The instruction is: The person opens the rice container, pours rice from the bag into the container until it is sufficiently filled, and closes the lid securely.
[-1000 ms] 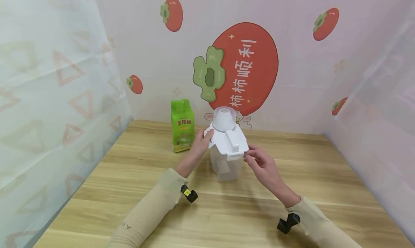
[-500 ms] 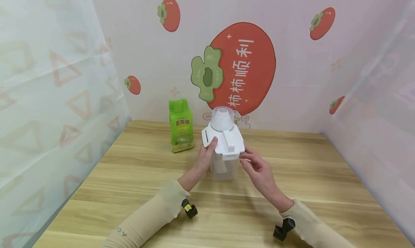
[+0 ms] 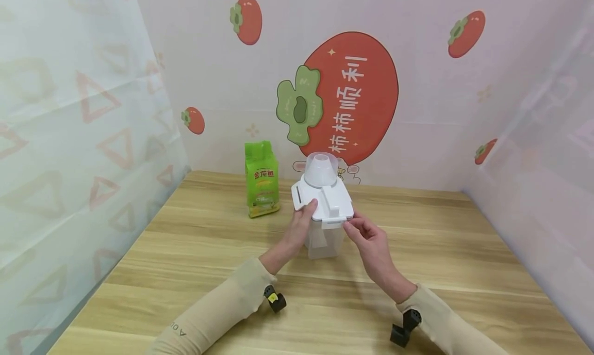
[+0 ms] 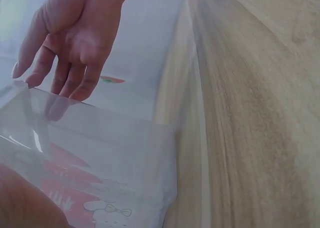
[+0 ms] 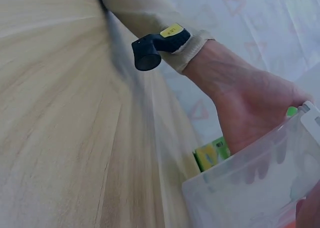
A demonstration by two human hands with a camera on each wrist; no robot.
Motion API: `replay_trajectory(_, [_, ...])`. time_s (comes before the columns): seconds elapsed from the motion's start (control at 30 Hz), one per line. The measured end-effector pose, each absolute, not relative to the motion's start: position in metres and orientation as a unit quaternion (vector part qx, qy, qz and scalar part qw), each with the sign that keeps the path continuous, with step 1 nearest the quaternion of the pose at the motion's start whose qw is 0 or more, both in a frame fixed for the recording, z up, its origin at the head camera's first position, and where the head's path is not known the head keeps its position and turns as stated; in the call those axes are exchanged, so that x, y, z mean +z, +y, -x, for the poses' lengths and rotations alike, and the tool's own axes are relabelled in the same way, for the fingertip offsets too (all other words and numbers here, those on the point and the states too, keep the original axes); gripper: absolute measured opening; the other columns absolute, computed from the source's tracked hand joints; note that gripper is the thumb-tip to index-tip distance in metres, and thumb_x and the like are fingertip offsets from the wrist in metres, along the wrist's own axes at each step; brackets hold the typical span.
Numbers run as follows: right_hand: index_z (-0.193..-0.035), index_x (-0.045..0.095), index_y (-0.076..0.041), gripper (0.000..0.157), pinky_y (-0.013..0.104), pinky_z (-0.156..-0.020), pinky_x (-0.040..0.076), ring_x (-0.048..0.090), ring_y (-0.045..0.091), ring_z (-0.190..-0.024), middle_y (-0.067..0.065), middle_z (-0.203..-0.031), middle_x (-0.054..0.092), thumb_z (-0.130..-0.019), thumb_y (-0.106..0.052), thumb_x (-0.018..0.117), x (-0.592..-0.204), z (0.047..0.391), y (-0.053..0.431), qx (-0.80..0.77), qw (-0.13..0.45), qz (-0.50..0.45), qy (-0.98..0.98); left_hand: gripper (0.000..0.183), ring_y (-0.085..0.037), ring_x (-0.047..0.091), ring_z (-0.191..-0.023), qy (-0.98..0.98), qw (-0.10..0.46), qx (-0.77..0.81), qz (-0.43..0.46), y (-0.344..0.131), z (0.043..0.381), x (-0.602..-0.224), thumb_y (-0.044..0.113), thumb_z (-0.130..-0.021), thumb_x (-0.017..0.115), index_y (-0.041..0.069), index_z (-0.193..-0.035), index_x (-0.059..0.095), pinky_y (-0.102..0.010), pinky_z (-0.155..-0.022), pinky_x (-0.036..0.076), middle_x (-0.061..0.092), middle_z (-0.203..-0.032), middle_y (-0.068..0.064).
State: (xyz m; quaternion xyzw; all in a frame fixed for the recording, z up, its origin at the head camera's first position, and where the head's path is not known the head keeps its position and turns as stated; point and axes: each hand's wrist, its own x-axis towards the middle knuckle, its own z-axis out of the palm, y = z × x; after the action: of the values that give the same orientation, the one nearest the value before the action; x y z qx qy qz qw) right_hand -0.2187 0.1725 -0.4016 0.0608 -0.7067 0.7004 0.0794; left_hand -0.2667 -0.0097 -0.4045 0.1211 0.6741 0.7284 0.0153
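Lid on, clips not all home: two hands at the clear container

The right hand is nearly closed at the tips, its thumb and forefinger pinching the lid's near right corner beside the front clip; its other fingers are loosely bent. The left hand has hold of the container's left side, thumb on top of the lid and fingers against the wall, where the right wrist view shows them through the plastic.

Between the hands, the container stands upright on the desk. The lid sits over its mouth, with a clear cup upside down on top. The left clip is swung outward, and the front clip also seems to stick out. Any fastening on the right is hidden by the hand.

Behind and to the left, apart from the container, a green bag stands on the desk; beyond is a persimmon-printed sheet.

As far as can be judged, work on the clips is midway: the lid is in place, but at least the left clip is unfastened. Whether they are being closed or released cannot be told. The container looks unfilled, and the bag appears unopened, so any filling would remain to be done.
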Motion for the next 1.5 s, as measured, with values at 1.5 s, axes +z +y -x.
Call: replay_trajectory(1.5, [-0.081,0.053,0.009,0.033,0.039,-0.106,0.039,0.04,0.031,-0.137,0.018,-0.147,0.044,-0.099,-0.018,0.056,-0.384,0.221,0.171,0.688,0.036,-0.078,-0.721,0.059,-0.03,0.033,-0.143,0.713,0.017,0.693,-0.111,-0.009,0.263,-0.394,0.042,-0.104,0.032,0.004,-0.148,0.035,-0.047,-0.122,0.018,0.038,-0.152,-0.018])
